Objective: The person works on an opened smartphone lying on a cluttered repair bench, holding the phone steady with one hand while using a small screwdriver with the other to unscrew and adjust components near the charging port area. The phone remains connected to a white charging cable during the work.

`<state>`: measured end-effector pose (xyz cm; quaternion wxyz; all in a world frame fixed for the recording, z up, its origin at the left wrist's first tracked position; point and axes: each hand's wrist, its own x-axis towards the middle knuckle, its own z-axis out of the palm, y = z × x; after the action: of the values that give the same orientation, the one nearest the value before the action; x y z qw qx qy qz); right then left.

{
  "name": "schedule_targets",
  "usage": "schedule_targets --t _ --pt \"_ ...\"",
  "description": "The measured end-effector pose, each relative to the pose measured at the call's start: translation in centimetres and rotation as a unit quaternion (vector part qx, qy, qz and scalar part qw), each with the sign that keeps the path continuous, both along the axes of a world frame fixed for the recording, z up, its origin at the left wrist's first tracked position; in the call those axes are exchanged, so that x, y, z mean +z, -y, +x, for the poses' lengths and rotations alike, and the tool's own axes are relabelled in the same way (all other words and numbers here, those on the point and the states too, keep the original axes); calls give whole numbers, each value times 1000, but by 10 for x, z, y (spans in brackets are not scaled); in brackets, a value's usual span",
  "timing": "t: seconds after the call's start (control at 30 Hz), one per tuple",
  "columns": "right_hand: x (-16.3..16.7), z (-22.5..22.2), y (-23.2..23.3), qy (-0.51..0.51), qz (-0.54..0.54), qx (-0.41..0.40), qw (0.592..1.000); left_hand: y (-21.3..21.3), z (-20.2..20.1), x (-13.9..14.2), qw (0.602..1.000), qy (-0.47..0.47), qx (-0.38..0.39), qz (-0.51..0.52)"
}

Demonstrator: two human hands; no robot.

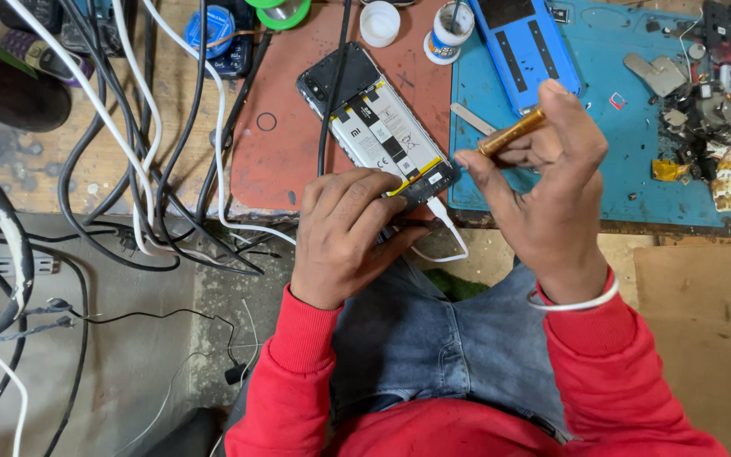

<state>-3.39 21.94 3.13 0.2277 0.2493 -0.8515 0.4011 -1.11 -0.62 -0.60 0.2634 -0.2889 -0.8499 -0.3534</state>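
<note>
At the desk's near edge, the left hand (344, 233) presses curled fingers on the opened phone (378, 127), steadying it on the red mat (277, 152). The right hand (552, 169) pinches a brass-coloured tool (511, 133), raised just beside it.

a phone repair workshop: opened phone (378, 135), tangled cables (154, 169), scattered parts (712, 144).

free: red mat (277, 161) left of phone (378, 135) | blocked: cable tangle (154, 169) (far left), scrap pile (712, 127) right
</note>
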Motion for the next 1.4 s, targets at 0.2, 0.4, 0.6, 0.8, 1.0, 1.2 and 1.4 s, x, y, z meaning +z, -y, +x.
schedule_targets --t 0.2,0.4,0.6,0.8,1.0,1.2,1.4 --pt "9 0 -2 31 1 74 997 -1 1 2 1000 0 3 11" --pt "6 -3 -2 15 0 84 996 -1 0 2 1000 0 3 -2" --pt "7 -1 -6 27 7 81 996 -2 -2 1 1000 -7 -2 -1" --pt "9 0 -8 -2 35 104 994 -3 -1 1 1000 -5 -2 4" --pt "3 -2 -3 -2 6 8 1000 -2 -2 2 1000 -5 -7 -2" --pt "4 -4 -3 -13 22 93 995 -2 1 3 1000 -1 4 1" --pt "8 -4 -3 22 33 97 995 -2 -1 1 1000 -3 1 -1"
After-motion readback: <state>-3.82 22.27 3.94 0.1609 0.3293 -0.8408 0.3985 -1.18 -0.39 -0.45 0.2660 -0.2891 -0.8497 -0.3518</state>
